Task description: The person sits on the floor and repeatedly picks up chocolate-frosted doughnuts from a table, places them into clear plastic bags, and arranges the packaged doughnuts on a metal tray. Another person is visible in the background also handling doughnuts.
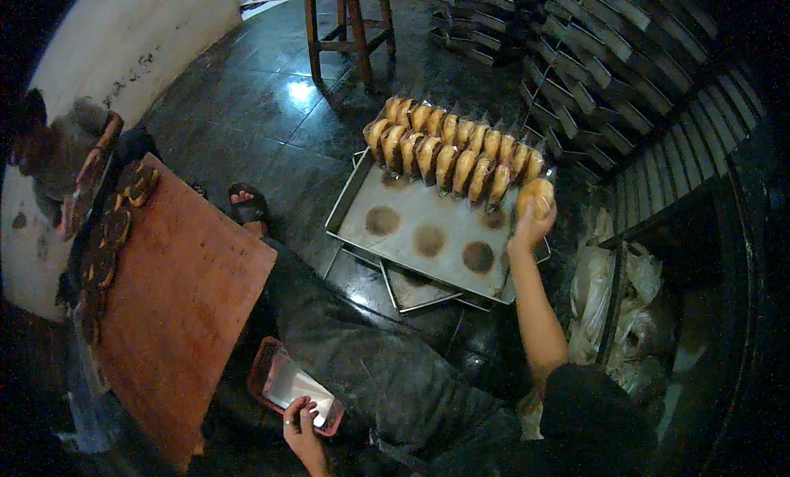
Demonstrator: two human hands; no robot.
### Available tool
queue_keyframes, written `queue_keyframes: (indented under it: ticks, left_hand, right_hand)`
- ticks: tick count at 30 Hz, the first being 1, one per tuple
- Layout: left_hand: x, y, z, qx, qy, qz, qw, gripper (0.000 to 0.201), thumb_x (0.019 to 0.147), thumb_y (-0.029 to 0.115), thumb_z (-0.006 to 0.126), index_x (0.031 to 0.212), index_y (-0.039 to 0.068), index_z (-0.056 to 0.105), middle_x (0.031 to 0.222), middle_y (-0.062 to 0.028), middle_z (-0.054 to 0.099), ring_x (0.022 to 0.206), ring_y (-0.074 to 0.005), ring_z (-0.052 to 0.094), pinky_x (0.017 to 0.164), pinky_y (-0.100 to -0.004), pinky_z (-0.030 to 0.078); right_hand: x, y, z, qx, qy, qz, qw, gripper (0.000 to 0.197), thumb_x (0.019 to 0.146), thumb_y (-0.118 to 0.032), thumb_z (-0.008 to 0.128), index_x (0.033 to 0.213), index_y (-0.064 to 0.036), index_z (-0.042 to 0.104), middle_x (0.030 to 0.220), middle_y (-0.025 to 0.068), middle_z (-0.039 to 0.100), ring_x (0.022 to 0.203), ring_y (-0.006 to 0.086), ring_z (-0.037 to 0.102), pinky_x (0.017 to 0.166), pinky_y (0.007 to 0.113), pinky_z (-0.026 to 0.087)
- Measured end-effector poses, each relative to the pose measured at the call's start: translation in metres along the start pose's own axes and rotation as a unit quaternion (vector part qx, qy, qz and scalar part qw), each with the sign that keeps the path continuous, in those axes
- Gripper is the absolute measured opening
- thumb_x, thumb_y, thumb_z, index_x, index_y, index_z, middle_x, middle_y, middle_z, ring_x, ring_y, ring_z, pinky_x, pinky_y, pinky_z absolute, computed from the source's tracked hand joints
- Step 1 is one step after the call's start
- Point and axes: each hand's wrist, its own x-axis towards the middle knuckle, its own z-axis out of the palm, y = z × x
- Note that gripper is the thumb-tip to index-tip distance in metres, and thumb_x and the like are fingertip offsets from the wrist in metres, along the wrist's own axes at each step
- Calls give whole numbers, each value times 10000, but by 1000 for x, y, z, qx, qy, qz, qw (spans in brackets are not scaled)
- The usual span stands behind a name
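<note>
What matters most in space is how the golden, round, soft-looking doughnut (535,195) in the right hand (535,219) lies to the double row of golden doughnuts in clear plastic wrappers (444,160) on the grey, rectangular, dark-spotted metal baking tray (403,201). The row's long axis runs along the tray's far side, slanting from its far left corner toward its right side, with the wrapped pieces standing on edge. The held doughnut is at the tray's right side, just beside the row's right end; whether the two touch, I cannot tell. The right hand is clearly the nearer one: its fingers are closed around the doughnut from below, pointing up and away, and its bare forearm reaches up almost straight along the tray's right side. Whether this doughnut is wrapped is too blurred to say. The left hand (301,423) is well apart from the tray, off its near left corner, beyond the person's dark-trousered leg (354,337). Its fingers are half curled over the red, rectangular plastic basket (257,370) containing flat, whitish, translucent sheets (296,384); whether they pinch one, I cannot tell. Farther left of the tray lies the flat, orange-brown board (193,263), with dark-topped doughnuts (100,263) lined along its left edge.
</note>
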Motion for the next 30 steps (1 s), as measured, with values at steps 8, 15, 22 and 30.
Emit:
queue_keyframes:
  ticks: [8,15,22,30]
  left_hand:
    - [-7,-31,-13,-21,12,-32,999,207,885,123,511,1069,29,526,1055,-102,571,896,-188,588,726,-279,485]
    - [-24,-23,-1,-3,44,-22,999,203,890,133,500,1060,28,534,1051,-83,581,899,-177,586,715,-267,463]
    - [-22,-21,-13,57,79,-50,994,206,856,132,541,991,-12,599,957,-92,612,891,-176,573,803,-279,442]
    - [-14,-127,-28,37,37,-31,998,322,875,316,541,1080,69,566,1043,-127,601,983,-243,565,881,-337,419]
  right_hand:
    - [-14,61,37,-24,-118,-42,992,664,841,-304,576,1343,-20,246,1385,192,252,1283,319,236,1056,393,183]
    - [-4,53,42,-28,-131,-64,989,703,840,-328,565,1358,-19,205,1372,209,262,1278,334,242,1053,399,189]
    - [-61,-30,38,-37,-170,-208,962,514,883,-228,504,1276,46,315,1308,174,362,1209,270,356,1022,370,263]
    - [-436,-174,-10,28,-930,-86,355,242,784,-207,626,929,-14,616,839,114,601,746,194,596,675,290,472]
